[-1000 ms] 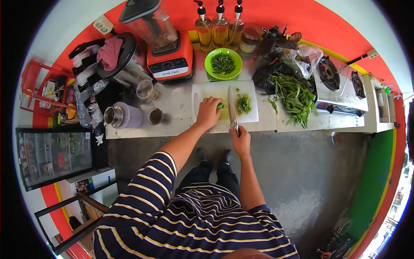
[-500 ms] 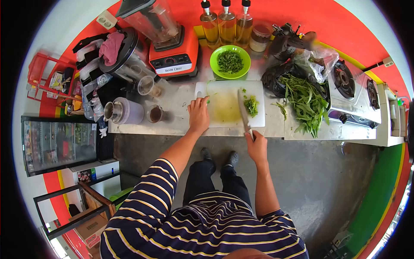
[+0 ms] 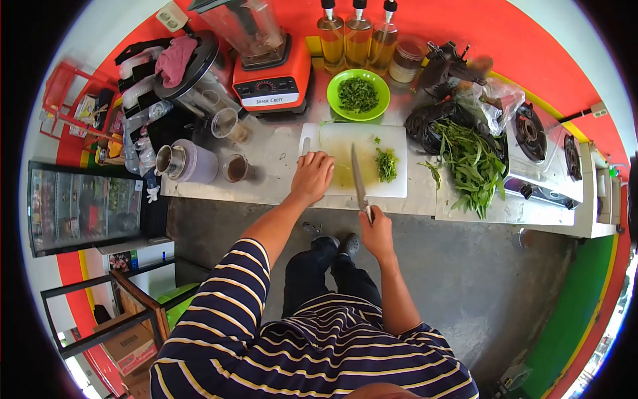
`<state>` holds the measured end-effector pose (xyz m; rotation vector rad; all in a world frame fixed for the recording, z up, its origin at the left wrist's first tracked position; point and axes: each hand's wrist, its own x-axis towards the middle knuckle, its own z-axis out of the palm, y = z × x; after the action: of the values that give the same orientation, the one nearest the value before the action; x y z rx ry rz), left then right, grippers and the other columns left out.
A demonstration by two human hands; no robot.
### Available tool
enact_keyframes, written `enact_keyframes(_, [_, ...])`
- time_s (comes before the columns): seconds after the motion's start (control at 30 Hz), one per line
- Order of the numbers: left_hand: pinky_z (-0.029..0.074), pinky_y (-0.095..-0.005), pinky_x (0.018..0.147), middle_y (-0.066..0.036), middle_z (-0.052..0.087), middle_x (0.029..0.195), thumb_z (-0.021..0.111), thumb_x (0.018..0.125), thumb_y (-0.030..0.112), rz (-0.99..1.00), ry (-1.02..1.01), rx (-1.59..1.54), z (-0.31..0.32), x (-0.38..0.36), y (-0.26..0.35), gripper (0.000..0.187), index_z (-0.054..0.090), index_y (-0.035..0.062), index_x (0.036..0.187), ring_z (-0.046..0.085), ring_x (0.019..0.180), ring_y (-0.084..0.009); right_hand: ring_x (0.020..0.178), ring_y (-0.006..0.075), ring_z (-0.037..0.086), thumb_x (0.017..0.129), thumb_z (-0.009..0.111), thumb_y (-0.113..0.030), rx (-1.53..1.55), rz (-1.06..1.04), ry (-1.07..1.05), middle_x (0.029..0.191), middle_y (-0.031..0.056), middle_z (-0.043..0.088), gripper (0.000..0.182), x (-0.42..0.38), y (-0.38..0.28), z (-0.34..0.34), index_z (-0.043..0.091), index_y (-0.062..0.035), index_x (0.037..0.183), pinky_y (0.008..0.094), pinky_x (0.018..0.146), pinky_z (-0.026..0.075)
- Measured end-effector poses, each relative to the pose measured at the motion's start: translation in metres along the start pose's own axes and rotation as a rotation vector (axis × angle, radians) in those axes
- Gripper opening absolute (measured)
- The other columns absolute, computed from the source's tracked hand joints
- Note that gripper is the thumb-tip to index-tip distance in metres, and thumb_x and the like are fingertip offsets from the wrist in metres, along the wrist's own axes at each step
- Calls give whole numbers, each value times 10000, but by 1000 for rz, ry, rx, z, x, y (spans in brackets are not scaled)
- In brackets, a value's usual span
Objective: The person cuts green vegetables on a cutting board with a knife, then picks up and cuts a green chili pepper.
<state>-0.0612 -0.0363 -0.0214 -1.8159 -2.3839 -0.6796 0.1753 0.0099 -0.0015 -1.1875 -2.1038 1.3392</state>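
My right hand (image 3: 376,233) is closed around the handle of a kitchen knife (image 3: 359,178), its blade pointing away from me over the white cutting board (image 3: 392,136). My left hand (image 3: 314,176) rests on the board's left part, fingers curled down and together; whatever lies under them is hidden. To the right of the blade, apart from it, sits a small heap of chopped greens (image 3: 386,164). Greenish wet stains mark the board's middle. Just beyond the board, a lime-green bowl (image 3: 382,106) holds finely chopped greens (image 3: 358,94).
Long-leaved greens (image 3: 472,166) spill from a black plastic bag (image 3: 422,122) on the right, beside a gas stove (image 3: 548,156). Behind stand oil bottles (image 3: 357,43), a jar (image 3: 405,61) and a red blender (image 3: 272,83). Cups (image 3: 236,168) and a lilac container (image 3: 199,163) stand left.
The knife has moved left, away from the chopped heap toward my left hand. My left hand has shifted slightly right, its fingers more curled. The view has shifted a little.
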Motion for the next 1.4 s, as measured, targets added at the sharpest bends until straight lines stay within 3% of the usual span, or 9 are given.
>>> enact_keyframes(0.13, [394,-413,902,-37,560,1063,602,943,167,166,-83,-4,2,2,-1,143,595,129,1081,505,1029,-262,744,518,620,959,599,-186,-104,61,93,761,309,641,245,11,-5,-7,596,58,941,548,653,483])
enact_keyframes(0.4, [413,-411,902,-55,547,1011,638,872,108,175,-132,-69,-7,7,1,284,607,142,1152,509,1022,-266,756,488,678,979,550,-284,-500,38,-12,758,278,677,311,33,-52,15,596,19,927,552,716,548])
enact_keyframes(0.43, [418,-414,899,-57,549,1002,644,861,100,171,-131,-79,-9,7,0,298,616,145,1154,512,1014,-268,718,441,698,974,563,-274,-566,-4,-13,745,241,689,277,34,-53,20,581,-1,940,516,668,569])
enact_keyframes(0.57, [432,-413,888,-61,555,990,651,848,98,153,-116,-135,-2,4,-5,322,638,143,1166,523,992,-270,751,445,700,989,539,-273,-660,40,-64,787,255,695,271,27,-57,30,548,-3,970,531,684,562])
enact_keyframes(0.63, [444,-406,875,-63,566,983,653,843,99,158,-89,-145,-4,5,-5,320,665,144,1160,538,974,-267,656,325,727,967,583,-247,-859,-66,-16,707,142,706,208,23,-55,30,533,-45,958,413,574,583])
enact_keyframes(1.17, [459,-398,831,-58,574,937,646,817,53,155,-47,-187,-6,3,-6,302,715,124,1103,547,920,-265,693,326,736,996,544,-228,-919,-86,-101,745,142,714,211,34,-56,26,503,-23,1027,418,596,596])
enact_keyframes(1.23, [456,-400,824,-60,572,941,645,819,53,158,-34,-184,-5,4,-5,297,710,117,1102,544,919,-262,759,427,712,1005,522,-246,-802,-2,-120,783,229,699,259,27,-55,31,463,4,1036,517,675,579])
enact_keyframes(1.33, [455,-403,825,-64,568,937,651,818,56,146,-33,-191,-6,3,-4,290,702,112,1098,538,924,-264,797,442,709,1002,525,-250,-718,79,-122,813,245,697,267,26,-47,47,475,11,1031,532,711,570])
enact_keyframes(1.4, [452,-401,844,-60,561,954,656,828,80,150,-57,-177,-5,1,-5,291,693,126,1113,533,951,-261,741,395,718,999,536,-260,-780,8,-82,779,201,702,259,31,-41,48,487,-6,1019,481,651,581])
